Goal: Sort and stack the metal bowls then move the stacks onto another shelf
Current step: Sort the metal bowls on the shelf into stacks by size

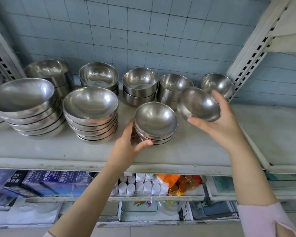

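On a pale shelf (195, 151) against a tiled wall, a person sorts metal bowls. Their right hand (219, 120) holds one small bowl (199, 104) in the air, tilted, thumb on its near rim and fingers curled behind its far side, just right of and above a short stack of small bowls (155, 124) near the shelf's front edge. Their left hand (130, 144) cups that stack's left side, thumb against its base, steadying rather than lifting it. To do this step well, the held bowl likely needs levelling and centring over the stack before it is lowered, so it nests without knocking the pile. Every bowl in view looks empty. To the left stand two taller stacks of wide bowls (90, 115), one partly cut off by the frame edge. Along the far side sit shorter stacks of deeper bowls (140, 86) and, far right, a single small bowl (217, 84). Below, a lower shelf holds white bottles (140, 187) and dark boxes (46, 180).
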The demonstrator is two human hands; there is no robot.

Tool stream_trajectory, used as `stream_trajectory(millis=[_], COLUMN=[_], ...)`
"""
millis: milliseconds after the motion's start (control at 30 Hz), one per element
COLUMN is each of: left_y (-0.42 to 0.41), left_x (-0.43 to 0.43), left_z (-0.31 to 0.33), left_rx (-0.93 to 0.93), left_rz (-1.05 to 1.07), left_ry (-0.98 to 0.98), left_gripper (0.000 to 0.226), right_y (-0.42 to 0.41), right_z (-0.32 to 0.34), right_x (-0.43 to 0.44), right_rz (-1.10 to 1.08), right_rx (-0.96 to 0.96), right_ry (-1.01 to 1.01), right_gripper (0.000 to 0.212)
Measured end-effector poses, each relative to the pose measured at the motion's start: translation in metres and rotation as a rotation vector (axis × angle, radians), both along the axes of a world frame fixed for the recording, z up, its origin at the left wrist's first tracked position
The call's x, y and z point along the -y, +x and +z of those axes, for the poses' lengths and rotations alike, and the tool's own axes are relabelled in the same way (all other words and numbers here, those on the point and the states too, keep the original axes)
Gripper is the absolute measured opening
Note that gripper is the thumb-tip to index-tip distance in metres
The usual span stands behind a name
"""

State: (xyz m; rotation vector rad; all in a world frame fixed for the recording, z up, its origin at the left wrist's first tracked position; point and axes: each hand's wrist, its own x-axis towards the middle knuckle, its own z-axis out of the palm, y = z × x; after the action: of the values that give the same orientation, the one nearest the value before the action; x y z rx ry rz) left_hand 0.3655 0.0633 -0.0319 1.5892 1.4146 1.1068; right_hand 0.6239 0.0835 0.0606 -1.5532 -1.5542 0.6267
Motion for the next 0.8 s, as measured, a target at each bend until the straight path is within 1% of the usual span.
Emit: stream_trajectory(millis=[100,167,267,333,400,500,600,700,800], left_y=[0.000,0.000,0.000,0.001,0.000,0.000,-0.001,-0.002,-0.003], left_x=[0.001,0.001,0.001,0.000,0.000,0.000,0.000,0.000,0.000], left_z=[0.000,-0.001,-0.002,-0.002,-0.002,-0.002,0.001,0.002,0.001], left_rx=[0.002,0.012,0.021,0.017,0.018,0.028,0.052,0.062,0.053], left_rz=[0.002,-0.001,0.005,0.015,0.022,0.007,-0.012,-0.029,-0.038], left_ry=[0.010,0.001,-0.013,-0.019,-0.003,0.012,0.010,0.010,0.005], left_gripper=[0.099,0.103,0.101,0.095,0.092,0.098,0.101,0.099,0.097], right_y=[-0.050,-0.075,-0.088,-0.086,-0.083,-0.079,-0.076,-0.075,-0.074], right_z=[0.013,0.007,-0.006,-0.009,-0.008,-0.003,-0.002,-0.001,0.003], right_x=[0.007,0.009,0.009,0.008,0.007,0.004,-0.001,-0.003,-0.003], right_rz=[0.184,0.250,0.243,0.223,0.251,0.310,0.310,0.304,0.295], right_rx=[0.053,0.117,0.175,0.177,0.189,0.238,0.261,0.289,0.313], right_ry=[0.020,-0.009,-0.037,-0.057,-0.090,-0.114,-0.118,-0.132,-0.135], right_gripper=[0.119,0.116,0.112,0.112,0.115,0.123,0.126,0.128,0.126])
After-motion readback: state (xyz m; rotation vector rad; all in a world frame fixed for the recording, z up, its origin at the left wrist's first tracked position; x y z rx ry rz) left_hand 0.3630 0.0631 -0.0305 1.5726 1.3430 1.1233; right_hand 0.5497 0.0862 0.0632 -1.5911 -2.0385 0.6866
